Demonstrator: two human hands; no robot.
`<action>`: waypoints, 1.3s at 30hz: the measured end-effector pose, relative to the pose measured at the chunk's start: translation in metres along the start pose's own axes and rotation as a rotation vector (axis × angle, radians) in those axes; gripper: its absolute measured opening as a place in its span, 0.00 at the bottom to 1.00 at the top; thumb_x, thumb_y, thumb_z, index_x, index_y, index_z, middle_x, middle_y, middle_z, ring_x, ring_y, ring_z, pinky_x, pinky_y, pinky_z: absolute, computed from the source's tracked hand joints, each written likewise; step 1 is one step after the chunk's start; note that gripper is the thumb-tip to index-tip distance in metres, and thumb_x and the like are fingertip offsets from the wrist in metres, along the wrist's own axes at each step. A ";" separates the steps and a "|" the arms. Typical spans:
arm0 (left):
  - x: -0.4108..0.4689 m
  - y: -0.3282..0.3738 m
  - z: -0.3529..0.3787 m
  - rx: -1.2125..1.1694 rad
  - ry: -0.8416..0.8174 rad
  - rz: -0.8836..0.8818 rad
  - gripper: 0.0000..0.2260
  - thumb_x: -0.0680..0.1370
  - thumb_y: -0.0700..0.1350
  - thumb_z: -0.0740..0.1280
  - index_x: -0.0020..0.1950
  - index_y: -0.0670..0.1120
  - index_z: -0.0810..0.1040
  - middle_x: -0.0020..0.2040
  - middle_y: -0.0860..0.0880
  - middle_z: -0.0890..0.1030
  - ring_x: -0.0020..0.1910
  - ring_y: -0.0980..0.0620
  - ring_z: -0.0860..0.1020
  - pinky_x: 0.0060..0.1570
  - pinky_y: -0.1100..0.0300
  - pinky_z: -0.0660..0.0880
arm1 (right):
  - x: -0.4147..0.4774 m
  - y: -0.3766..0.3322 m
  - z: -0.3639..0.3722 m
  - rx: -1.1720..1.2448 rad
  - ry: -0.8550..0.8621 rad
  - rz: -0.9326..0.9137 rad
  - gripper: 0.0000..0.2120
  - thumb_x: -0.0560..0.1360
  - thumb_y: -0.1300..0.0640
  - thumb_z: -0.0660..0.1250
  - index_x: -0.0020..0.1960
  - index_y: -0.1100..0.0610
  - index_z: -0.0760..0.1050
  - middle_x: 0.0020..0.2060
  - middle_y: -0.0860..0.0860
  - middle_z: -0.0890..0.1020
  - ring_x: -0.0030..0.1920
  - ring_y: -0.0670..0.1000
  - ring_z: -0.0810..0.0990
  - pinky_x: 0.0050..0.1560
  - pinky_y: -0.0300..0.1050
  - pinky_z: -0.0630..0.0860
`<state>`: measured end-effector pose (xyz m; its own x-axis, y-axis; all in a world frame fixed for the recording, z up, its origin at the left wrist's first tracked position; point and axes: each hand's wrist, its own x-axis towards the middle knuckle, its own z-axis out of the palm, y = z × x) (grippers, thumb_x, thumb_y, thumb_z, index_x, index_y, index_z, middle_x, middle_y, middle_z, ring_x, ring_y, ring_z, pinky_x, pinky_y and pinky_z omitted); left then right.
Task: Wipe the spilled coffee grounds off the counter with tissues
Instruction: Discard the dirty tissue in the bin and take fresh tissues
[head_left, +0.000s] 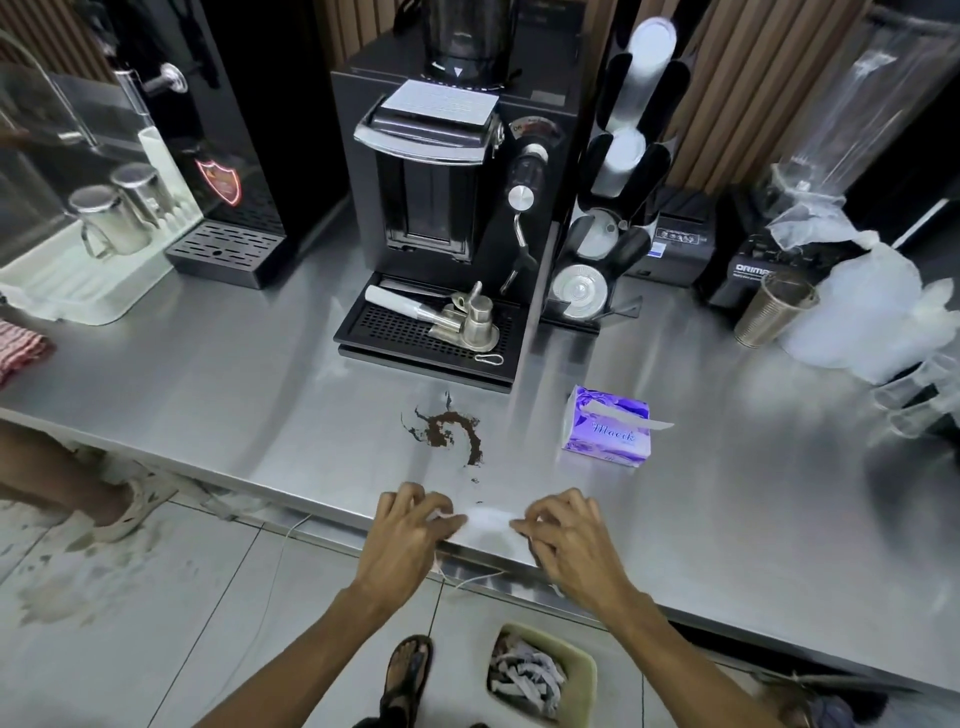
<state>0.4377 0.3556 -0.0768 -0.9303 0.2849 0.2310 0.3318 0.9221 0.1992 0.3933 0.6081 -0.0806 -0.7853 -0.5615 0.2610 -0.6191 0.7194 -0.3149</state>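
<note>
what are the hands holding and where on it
A tissue, held between them above the counter edge: the left hand pinches its left end, the right hand its right end.

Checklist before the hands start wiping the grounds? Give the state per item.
1. Hold on tissue: ok; left hand and right hand pinch its ends.
2. Spilled coffee grounds located: ok; on the counter beyond the hands, not yet wiped.
3. Path to the spill: ok; only stray specks between.
4. Spares: ok; tissue pack right of the spill, a sheet sticking out.
5. Disposal: ok; bin on the floor below the counter edge.
6. Tissue folded for wiping: cannot tell; blurred.
</note>
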 end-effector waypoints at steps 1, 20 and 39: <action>0.005 -0.006 -0.003 0.016 -0.002 -0.003 0.20 0.64 0.40 0.79 0.52 0.57 0.83 0.51 0.56 0.80 0.49 0.50 0.69 0.42 0.56 0.59 | 0.009 -0.001 0.001 -0.009 0.005 0.021 0.13 0.72 0.58 0.71 0.53 0.43 0.83 0.47 0.42 0.79 0.47 0.48 0.69 0.45 0.43 0.63; 0.005 -0.126 -0.025 0.051 0.141 0.048 0.08 0.72 0.47 0.68 0.45 0.56 0.85 0.49 0.56 0.83 0.48 0.49 0.70 0.39 0.55 0.68 | 0.064 -0.109 0.064 -0.053 0.056 0.186 0.16 0.70 0.58 0.74 0.57 0.46 0.80 0.43 0.44 0.74 0.45 0.49 0.70 0.44 0.43 0.63; 0.069 -0.211 -0.031 0.134 0.078 0.106 0.12 0.74 0.46 0.62 0.48 0.45 0.84 0.56 0.51 0.82 0.53 0.46 0.76 0.48 0.51 0.71 | 0.163 -0.195 0.118 -0.087 0.143 0.403 0.13 0.71 0.59 0.69 0.55 0.50 0.81 0.42 0.47 0.75 0.43 0.52 0.72 0.41 0.47 0.70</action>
<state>0.3082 0.1728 -0.0732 -0.8748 0.3658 0.3178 0.3985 0.9162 0.0424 0.3849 0.3280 -0.0845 -0.9509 -0.1705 0.2582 -0.2549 0.9046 -0.3415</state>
